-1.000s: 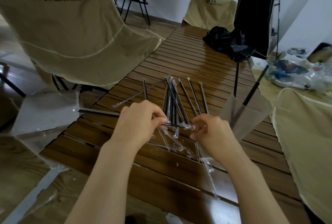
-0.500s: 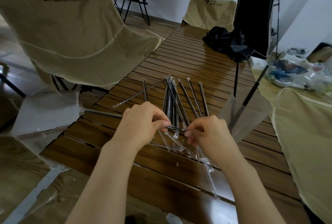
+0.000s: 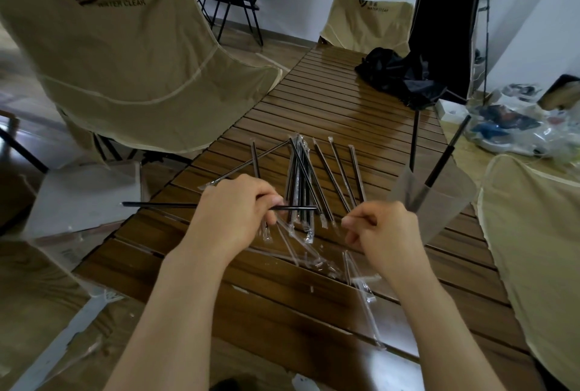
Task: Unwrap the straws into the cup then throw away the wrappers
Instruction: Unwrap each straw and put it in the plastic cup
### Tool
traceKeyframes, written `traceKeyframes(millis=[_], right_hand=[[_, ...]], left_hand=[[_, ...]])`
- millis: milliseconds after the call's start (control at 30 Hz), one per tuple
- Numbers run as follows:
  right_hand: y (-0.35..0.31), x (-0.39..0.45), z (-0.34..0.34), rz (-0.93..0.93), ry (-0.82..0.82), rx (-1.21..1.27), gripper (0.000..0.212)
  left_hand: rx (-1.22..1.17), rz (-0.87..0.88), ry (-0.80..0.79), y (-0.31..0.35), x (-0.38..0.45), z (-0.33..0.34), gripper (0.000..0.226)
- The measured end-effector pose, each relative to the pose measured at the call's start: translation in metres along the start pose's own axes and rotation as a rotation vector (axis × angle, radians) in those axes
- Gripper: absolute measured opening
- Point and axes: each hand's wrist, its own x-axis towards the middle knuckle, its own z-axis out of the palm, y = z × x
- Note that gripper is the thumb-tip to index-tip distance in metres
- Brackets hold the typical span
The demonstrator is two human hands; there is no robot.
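Observation:
My left hand grips a bare black straw and holds it level across the wooden slat table. My right hand is a little to the right of the straw's tip, thumb and forefinger pinched on a thin clear wrapper that barely shows. A pile of wrapped straws lies just beyond both hands. At the right stands a translucent cup with two black straws in it. Empty clear wrappers lie on the table under my right wrist.
A beige folding chair stands at the left, another at the table's far end, and beige fabric at the right edge. A black bag lies far on the table. A grey box sits left of it.
My hands have pulled apart: the right hand moved right off the straw's end, leaving the tip bare, while the left hand kept the straw in place.

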Motion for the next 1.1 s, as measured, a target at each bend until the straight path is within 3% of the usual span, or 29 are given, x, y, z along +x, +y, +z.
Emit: traceKeyframes(millis=[100, 167, 233, 300, 400, 467, 567, 733, 900, 1100], right_hand=[[0.000, 0.011, 0.007, 0.107, -0.179, -0.137, 0.023], [-0.005, 0.020, 0.010, 0.270, -0.375, -0.208, 0.013], [-0.007, 0.023, 0.011, 0.301, -0.443, -0.268, 0.034], [-0.006, 0.015, 0.011, 0.184, -0.299, -0.266, 0.050], [-0.009, 0.004, 0.010, -0.018, -0.166, -0.223, 0.049], [-0.011, 0.004, 0.011, -0.096, -0.215, -0.215, 0.039], [-0.016, 0.004, 0.016, -0.209, -0.234, -0.191, 0.007], [-0.016, 0.004, 0.008, -0.192, -0.224, -0.137, 0.017], [-0.014, 0.000, 0.006, -0.160, -0.077, 0.013, 0.012], [-0.014, 0.000, 0.006, -0.126, -0.098, 0.004, 0.008]], left_hand=[[0.021, -0.005, 0.018, 0.001, -0.001, 0.003, 0.014], [0.012, 0.004, 0.016, 0.003, -0.001, 0.006, 0.011], [0.006, 0.015, 0.013, 0.005, -0.001, 0.007, 0.010], [0.009, 0.027, 0.002, 0.005, 0.000, 0.008, 0.010], [0.010, 0.050, -0.024, 0.008, 0.000, 0.009, 0.009], [0.001, 0.063, -0.050, 0.010, 0.000, 0.010, 0.010], [0.002, 0.092, -0.087, 0.013, 0.000, 0.011, 0.011], [-0.008, 0.127, -0.102, 0.016, -0.001, 0.011, 0.012], [-0.001, 0.089, -0.051, 0.015, -0.001, 0.010, 0.012], [0.021, 0.083, -0.041, 0.013, -0.001, 0.007, 0.010]])
